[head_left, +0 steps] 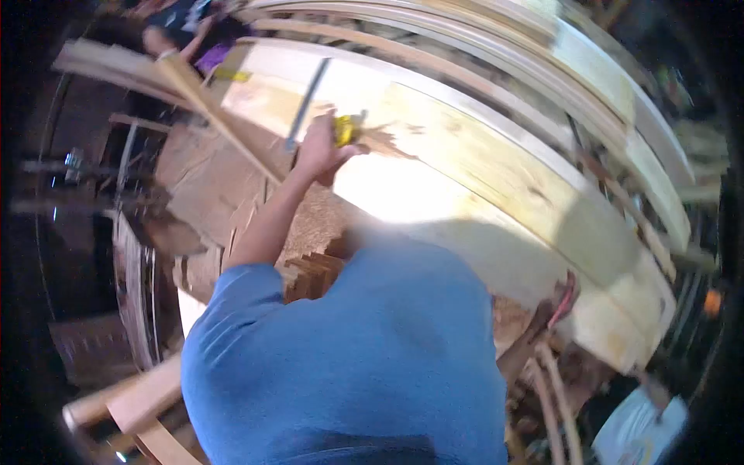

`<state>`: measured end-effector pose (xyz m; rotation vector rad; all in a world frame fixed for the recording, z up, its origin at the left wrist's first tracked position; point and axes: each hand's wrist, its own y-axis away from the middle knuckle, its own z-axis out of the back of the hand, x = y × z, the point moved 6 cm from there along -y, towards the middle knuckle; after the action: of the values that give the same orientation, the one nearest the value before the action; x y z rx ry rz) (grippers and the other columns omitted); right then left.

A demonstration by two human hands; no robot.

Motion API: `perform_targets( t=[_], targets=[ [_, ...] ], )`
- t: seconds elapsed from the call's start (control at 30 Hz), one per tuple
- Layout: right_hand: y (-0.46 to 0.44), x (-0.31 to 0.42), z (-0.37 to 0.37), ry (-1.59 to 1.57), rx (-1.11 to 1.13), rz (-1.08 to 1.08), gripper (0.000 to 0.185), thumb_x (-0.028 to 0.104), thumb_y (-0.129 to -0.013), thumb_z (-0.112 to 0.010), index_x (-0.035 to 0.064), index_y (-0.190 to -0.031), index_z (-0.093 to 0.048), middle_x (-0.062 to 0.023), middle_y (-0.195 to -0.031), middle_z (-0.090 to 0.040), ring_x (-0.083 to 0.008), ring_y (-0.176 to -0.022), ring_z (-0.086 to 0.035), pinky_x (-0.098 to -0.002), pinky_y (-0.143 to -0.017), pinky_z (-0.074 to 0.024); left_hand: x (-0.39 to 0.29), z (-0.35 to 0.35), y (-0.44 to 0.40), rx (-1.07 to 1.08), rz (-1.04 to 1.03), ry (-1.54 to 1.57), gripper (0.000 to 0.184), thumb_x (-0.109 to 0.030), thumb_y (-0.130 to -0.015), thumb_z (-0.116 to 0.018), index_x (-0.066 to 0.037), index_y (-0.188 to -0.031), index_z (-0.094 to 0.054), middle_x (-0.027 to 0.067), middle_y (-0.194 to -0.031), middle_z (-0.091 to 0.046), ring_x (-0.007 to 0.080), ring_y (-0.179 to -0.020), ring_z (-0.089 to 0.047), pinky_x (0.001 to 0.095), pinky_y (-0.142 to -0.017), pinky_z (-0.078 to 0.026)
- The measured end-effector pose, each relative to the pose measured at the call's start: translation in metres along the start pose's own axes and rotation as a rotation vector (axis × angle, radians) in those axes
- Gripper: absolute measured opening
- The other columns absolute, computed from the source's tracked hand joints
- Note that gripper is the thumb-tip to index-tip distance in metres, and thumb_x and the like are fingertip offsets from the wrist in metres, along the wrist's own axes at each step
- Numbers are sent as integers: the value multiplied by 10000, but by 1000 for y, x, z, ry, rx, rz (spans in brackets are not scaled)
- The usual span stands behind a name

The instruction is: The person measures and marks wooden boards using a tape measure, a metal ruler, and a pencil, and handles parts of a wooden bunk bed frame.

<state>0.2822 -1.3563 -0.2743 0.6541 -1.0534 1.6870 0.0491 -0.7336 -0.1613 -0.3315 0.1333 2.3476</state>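
My left hand (316,149) is closed around a yellow tape measure (345,130), above a wide pale board (457,159). Beside that hand a narrow dark metal strip (311,97), like a ruler or square, lies across the board. My right hand (554,302), low on the right by the board's near edge, has its fingers wrapped round a thin red object (564,304) whose kind I cannot make out. Bright light washes out the middle of the board.
Long boards (496,39) lie stacked beyond the work. A slanting wooden bar (221,120) and sawdust (314,225) are on the left. Another person (178,27) is at the upper left; someone in a pale shirt (639,426) is at the lower right.
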Motion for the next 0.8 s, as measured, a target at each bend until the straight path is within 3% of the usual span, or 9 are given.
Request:
perform_targets(
  t=[0.03,0.07,0.17,0.23,0.33,0.5,0.63,0.73,0.8],
  targets=[
    [4,-21,-5,-191,-69,94,574,426,-1058,-418,-66,-1311,-572,-208,-1271,-616,-314,-1163,-623,-402,-969,-538,3,1,-15,-3,-66,-51,1085,-624,-673,-831,69,-1405,-431,285,-1295,-570,408,-1238,-551,487,-1025,-489],
    [2,-19,-11,-254,-188,-172,430,295,-1064,-495,-70,-1271,-586,-214,-1217,-636,-305,-1141,-637,-415,-970,-547,10,2,-26,-58,-20,-36,1064,-612,-675,-838,75,-1386,-444,282,-1266,-583,411,-1218,-556,483,-1008,-490],
    [-5,7,-12,-220,-202,-241,357,219,-1056,-538,-83,-1240,-588,-207,-1174,-654,-306,-1120,-650,-429,-979,-551,42,-23,-51,-265,37,14,944,-567,-719,-834,84,-1317,-502,273,-1213,-604,401,-1168,-566,468,-979,-473],
    [-8,21,-18,-174,-235,-180,336,219,-1064,-516,-76,-1208,-586,-204,-1093,-681,-260,-974,-679,-350,-853,-576,61,-36,-70,-343,128,77,879,-570,-765,-800,68,-1306,-531,261,-1217,-611,390,-1171,-566,464,-991,-462],
    [-12,15,-19,-171,-251,-160,329,223,-1062,-522,-65,-1206,-593,-191,-1082,-677,-250,-956,-673,-339,-837,-569,93,-48,-81,-463,210,264,607,-469,-880,-713,21,-1228,-639,238,-1193,-658,407,-1135,-599,465,-1018,-454],
    [-15,-12,-12,-231,-230,-162,318,228,-1058,-532,-46,-1202,-605,-168,-1064,-671,-234,-926,-664,-320,-809,-558,180,-15,-80,-572,350,49,455,-416,-905,-649,-27,-1137,-689,222,-1134,-668,402,-1073,-628,512,-943,-505],
    [-21,-53,-7,-339,-234,-196,309,233,-1055,-540,-30,-1199,-614,-150,-1049,-667,-221,-902,-656,-305,-786,-550,248,15,-99,-618,472,-71,326,-328,-919,-621,-44,-1047,-717,192,-1056,-687,394,-1025,-653,498,-918,-530],
    [-15,-93,0,-410,-221,-228,302,236,-1053,-546,-19,-1196,-622,-136,-1038,-663,-211,-884,-651,-294,-770,-543,362,-9,-168,-497,423,-45,295,-304,-909,-622,-47,-990,-743,163,-1027,-712,386,-967,-687,490,-873,-556],
    [-1,-46,-29,-310,-199,-153,240,207,-1038,-551,4,-1138,-632,-100,-962,-642,-183,-846,-610,-292,-741,-512,395,8,-206,-443,597,-33,284,-295,-910,-620,-56,-976,-757,157,-1035,-727,384,-953,-703,483,-853,-568]
  ],
)
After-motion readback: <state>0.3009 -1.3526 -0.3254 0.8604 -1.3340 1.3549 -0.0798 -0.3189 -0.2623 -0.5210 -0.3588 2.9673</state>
